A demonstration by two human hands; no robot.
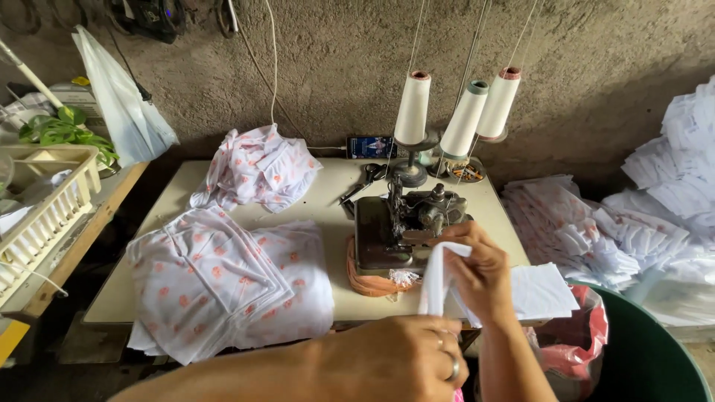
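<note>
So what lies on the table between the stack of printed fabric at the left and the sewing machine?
In the head view, only bare tabletop separates the printed fabric stack from the sewing machine; the scissors lie farther back.

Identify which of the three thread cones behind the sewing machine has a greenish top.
The middle cone: its top rim is grey-green, while the left cone and right cone have reddish-brown tops.

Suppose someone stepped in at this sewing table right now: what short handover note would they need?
Right hand: grips a white fabric piece at the dark metal overlock sewing machine.
Left hand: closed near that strip's lower end; contact unclear.
Placed: folded white cloth with orange print on the cream table; loose white cut pieces piled to the right.
Done or left: cannot tell which pile is sewn.
</note>
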